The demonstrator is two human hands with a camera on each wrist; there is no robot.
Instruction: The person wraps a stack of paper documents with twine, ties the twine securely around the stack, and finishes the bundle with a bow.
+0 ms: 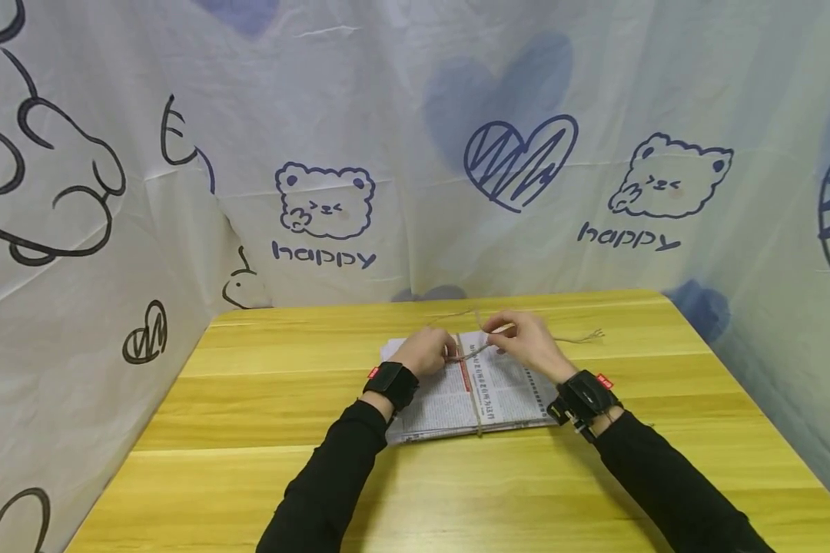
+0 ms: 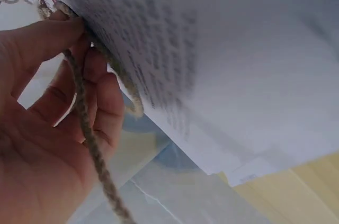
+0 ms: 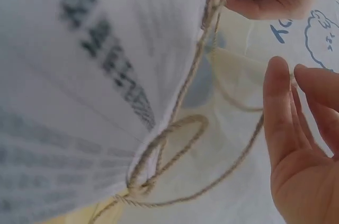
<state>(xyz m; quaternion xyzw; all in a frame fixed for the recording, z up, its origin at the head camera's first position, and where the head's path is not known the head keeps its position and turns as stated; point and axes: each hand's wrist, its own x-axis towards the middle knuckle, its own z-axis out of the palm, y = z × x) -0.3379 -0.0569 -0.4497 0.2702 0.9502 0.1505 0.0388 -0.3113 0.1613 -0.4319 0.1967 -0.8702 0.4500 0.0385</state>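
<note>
Newspapers (image 1: 429, 407): stacked on the counter (image 1: 249, 418), twine (image 2: 98, 167) around them.
Left hand (image 1: 425, 351): grip pinching twine over the newspapers.
Right hand (image 1: 527, 339): grip pinching twine farther along.
Tension: probably best even and snug, without creasing newspapers.

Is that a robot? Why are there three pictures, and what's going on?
No robot here, just a person's left hand and right hand. The wide picture comes from a camera on their head, looking forward and down. The close ones come from the left wrist camera and right wrist camera, so everything looks big and tilted. On the yellow table lies a stack of newspapers with string across it. Each hand pinches some string.
</note>
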